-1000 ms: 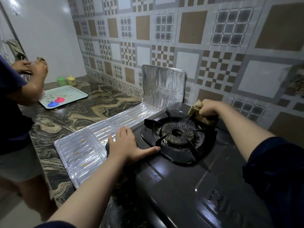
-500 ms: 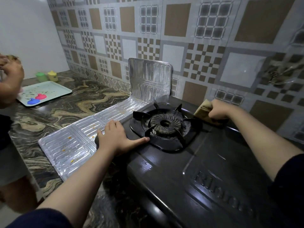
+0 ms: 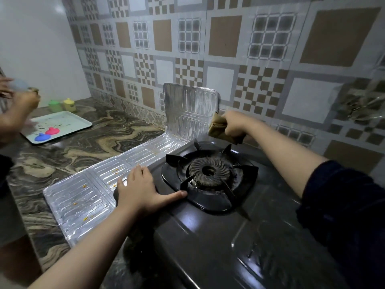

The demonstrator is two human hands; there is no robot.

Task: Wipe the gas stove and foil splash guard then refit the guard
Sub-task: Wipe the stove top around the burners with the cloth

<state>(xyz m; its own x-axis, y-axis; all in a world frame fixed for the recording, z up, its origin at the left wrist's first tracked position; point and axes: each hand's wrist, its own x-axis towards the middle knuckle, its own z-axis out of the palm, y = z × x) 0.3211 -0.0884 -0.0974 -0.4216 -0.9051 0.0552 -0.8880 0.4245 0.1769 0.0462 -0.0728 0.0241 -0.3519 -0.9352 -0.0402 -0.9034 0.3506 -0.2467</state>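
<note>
A black single-burner gas stove [image 3: 208, 232] fills the lower middle, with its pan support around the burner [image 3: 209, 171]. The foil splash guard [image 3: 100, 184] lies mostly flat on the counter left of the stove, speckled with small orange spots. One end panel [image 3: 188, 109] of the guard stands upright against the tiled wall. My left hand [image 3: 139, 190] rests flat on the stove's left edge, thumb stretched toward the burner. My right hand [image 3: 234, 126] grips a folded tan cloth [image 3: 217, 127], lifted above the stove's back edge beside the upright panel.
Another person's hands [image 3: 18, 101] move at the far left, blurred. A pale tray [image 3: 62, 122] with red and blue shapes sits on the marble counter [image 3: 83, 147], with green and yellow small pots [image 3: 61, 105] behind it. Patterned tiles cover the wall.
My right hand has lifted the cloth off the back of the stove and moved it left, up to the upright foil panel. My left hand stays put.
</note>
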